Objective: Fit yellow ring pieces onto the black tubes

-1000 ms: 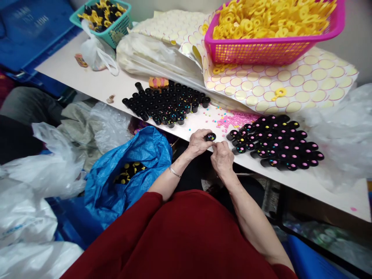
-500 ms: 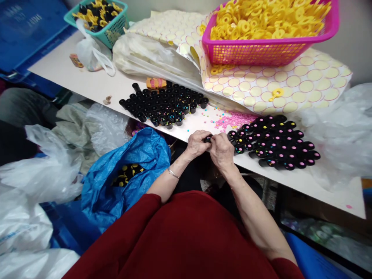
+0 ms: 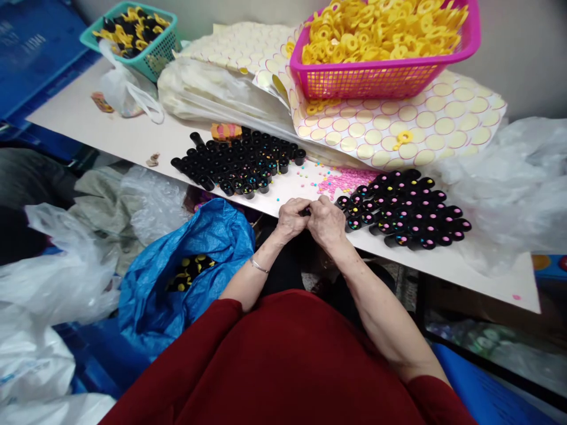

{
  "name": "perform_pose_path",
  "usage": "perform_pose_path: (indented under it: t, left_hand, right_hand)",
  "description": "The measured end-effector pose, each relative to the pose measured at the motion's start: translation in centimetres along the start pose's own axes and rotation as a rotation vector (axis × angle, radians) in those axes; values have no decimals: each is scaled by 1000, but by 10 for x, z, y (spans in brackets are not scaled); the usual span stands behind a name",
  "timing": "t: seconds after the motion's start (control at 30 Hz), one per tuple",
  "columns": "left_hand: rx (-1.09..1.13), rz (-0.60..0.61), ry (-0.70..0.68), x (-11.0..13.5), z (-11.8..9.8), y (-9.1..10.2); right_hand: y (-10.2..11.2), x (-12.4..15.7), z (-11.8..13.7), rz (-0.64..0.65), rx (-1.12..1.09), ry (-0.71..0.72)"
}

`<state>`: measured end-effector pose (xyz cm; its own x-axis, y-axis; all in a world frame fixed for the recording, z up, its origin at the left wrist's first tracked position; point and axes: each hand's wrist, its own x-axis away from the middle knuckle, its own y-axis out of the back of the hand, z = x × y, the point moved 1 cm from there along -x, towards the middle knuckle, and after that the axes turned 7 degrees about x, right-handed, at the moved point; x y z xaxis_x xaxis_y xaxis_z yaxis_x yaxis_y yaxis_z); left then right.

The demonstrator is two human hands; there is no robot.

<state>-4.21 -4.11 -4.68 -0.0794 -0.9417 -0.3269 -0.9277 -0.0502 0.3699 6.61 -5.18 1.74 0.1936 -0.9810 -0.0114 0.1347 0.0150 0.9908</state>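
My left hand (image 3: 292,219) and my right hand (image 3: 326,222) meet at the table's front edge, fingers closed around one small black cup (image 3: 305,211) that they mostly cover. Just right of them stands a group of black cups (image 3: 416,215), many with a pink or yellow dot showing on top. To the left is another cluster of black cups (image 3: 230,159), open at the top, some with coloured beads inside. Loose pink beads (image 3: 345,179) lie scattered behind my hands, with a few blue and yellow ones among them.
A pink basket (image 3: 363,79) of yellow ring-shaped pieces sits on dotted sheets (image 3: 443,118) at the back. A teal basket (image 3: 162,59) stands back left. Below the table's left part, an open blue bag (image 3: 146,283) holds black and yellow pieces. Clear plastic bags (image 3: 509,189) lie right.
The whole view has shifted, so the table and baskets sit a little further left. My hands stay together on the black cup, which is now more hidden by the fingers.
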Motion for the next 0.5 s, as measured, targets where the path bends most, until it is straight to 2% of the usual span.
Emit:
perform_pose_path:
  t: [0.07, 0.13, 0.23, 0.33, 0.43, 0.5]
  left_hand:
    - [0, -16, 8, -1, 1, 0]
    - [-18, -15, 27, -2, 0, -2]
    - [-58, 6, 53, -2, 0, -9]
    - [-12, 53, 44, -5, 1, -14]
    - [87, 43, 39, -15, 5, -10]
    - [65, -53, 57, -28, 9, -1]
  right_hand:
    - [-3, -2, -3, -7, -54, 41]
    - [-8, -2, -7, -71, -149, 80]
    - [-17, 8, -16, -279, -287, 53]
    - [-29, 28, -23, -450, -329, -8]
    - [-42, 49, -26, -495, -277, 11]
    - [-49, 57, -26, -492, -198, 49]
